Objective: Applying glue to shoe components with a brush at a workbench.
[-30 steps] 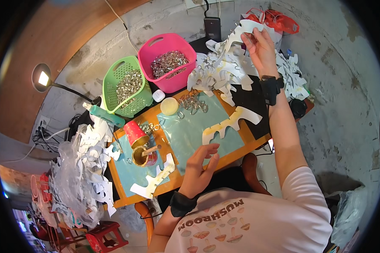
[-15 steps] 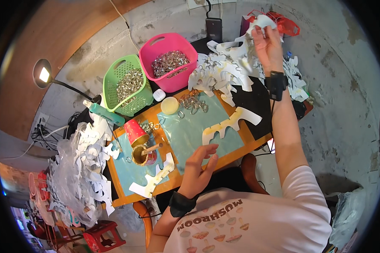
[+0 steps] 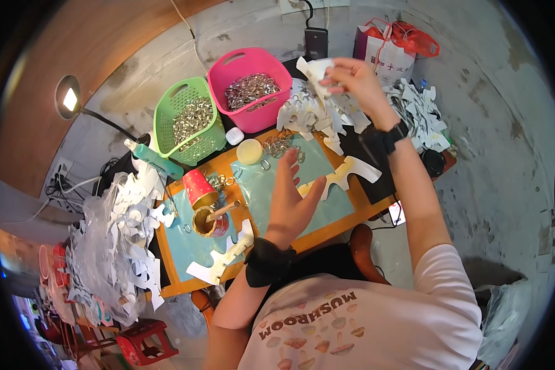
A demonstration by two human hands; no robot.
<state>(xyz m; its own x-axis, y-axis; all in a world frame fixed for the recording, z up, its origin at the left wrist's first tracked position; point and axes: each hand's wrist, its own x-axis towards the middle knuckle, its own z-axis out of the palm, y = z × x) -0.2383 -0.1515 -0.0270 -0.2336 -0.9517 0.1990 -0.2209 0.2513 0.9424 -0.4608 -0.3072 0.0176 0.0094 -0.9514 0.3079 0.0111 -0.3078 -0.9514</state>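
High over the back of the table, my right hand (image 3: 362,86) pinches a white cut-out piece (image 3: 313,73), which is blurred by motion. My left hand (image 3: 290,200) hovers over the blue sheet (image 3: 262,191), fingers apart and holding nothing. Beside it lies a white scalloped piece (image 3: 351,172) with yellowish smears along one edge. A similar piece (image 3: 231,251) rests on the left part of the table. Near that stand a tin (image 3: 203,222) of brownish paste with a stick (image 3: 225,210) in it and a tipped red cup (image 3: 197,187). Loose metal rings (image 3: 280,146) lie by a round pale-yellow tub (image 3: 249,152).
A green basket (image 3: 166,117) and a pink basket (image 3: 271,58) hold metal rings. White pieces are heaped behind the sheet (image 3: 299,114), at right (image 3: 422,117) and at left (image 3: 129,209). A green bottle (image 3: 155,161) leans near a lit lamp (image 3: 69,98).
My right hand has swung left and slightly nearer from the far right, carrying the white piece. My left hand has risen farther over the blue sheet.
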